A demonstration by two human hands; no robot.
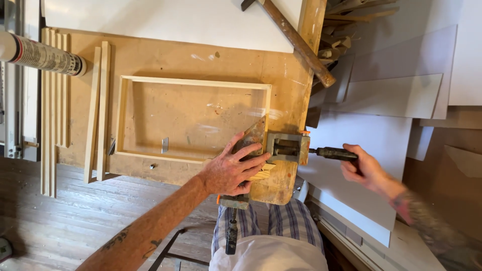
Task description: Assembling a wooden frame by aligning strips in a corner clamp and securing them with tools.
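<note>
A rectangular wooden frame (193, 83) lies flat on a worn wooden work board (165, 57). My left hand (232, 169) presses down on the frame's near right corner, over a small wooden block (253, 135) and a corner wedge. A metal clamp (287, 147) grips that corner at the board's edge. My right hand (362, 165) is closed around the clamp's dark screw handle (334, 153), which sticks out to the right. A second clamp (232, 221) with orange parts hangs below the board's near edge.
Loose wood strips (98, 110) lie left of the frame. A sealant tube (42, 54) pokes in at upper left. A hammer handle (298, 42) rests across the board's upper right corner. White panels (396, 95) and scrap wood are stacked on the right; plank floor below.
</note>
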